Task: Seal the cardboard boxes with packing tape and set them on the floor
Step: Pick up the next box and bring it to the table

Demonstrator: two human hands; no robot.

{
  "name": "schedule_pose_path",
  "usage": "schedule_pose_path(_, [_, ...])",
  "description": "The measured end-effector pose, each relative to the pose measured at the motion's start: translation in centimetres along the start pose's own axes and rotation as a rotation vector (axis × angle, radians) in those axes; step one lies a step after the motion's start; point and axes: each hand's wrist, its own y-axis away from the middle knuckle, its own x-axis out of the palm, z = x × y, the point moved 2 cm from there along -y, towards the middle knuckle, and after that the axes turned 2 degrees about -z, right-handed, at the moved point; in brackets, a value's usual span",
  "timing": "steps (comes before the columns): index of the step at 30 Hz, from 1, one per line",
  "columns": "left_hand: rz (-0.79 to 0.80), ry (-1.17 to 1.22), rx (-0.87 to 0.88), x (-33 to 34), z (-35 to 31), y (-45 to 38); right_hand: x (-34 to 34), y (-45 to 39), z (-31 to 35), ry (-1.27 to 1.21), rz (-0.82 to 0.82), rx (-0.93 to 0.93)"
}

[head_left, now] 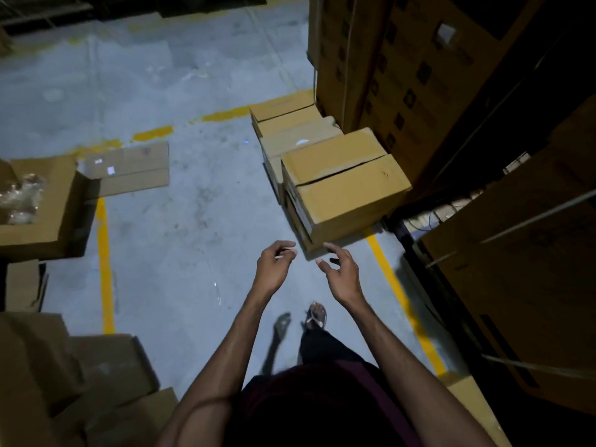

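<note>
Cardboard boxes (345,188) sit stacked on the floor (180,227), flaps closed. An open box (38,204) at left holds crumpled clear plastic (21,201), partly cut off. Left hand (274,269) and right hand (338,272) hover empty, fingers loosely curled.

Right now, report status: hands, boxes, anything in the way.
Both hands empty, left hand and right hand loosely curled above floor. Nearest box on floor, top seam not visibly taped. Nothing between hands and box.
</note>
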Motion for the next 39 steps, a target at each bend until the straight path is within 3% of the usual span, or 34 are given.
schedule_pose_path(12, [0.115, -0.024, -0.034, 0.9, -8.4, -18.3, -0.6, -17.2, 5.8, 0.002, -0.094, 0.073])
schedule_pose_path(21, [0.403, -0.186, -0.027, 0.5, -12.2, -35.2, 2.2, -29.1, 8.3, -0.01, -0.321, 0.276])
schedule_pose_path(31, [0.628, -0.314, -0.006, -0.4, -17.7, -47.2, 5.5, -34.4, 10.6, -0.064, -0.461, 0.447])
schedule_pose_path(39, [0.611, -0.382, -0.061, 1.6, -18.0, -50.8, 4.3, -37.7, 9.1, -0.158, -0.534, 0.514])
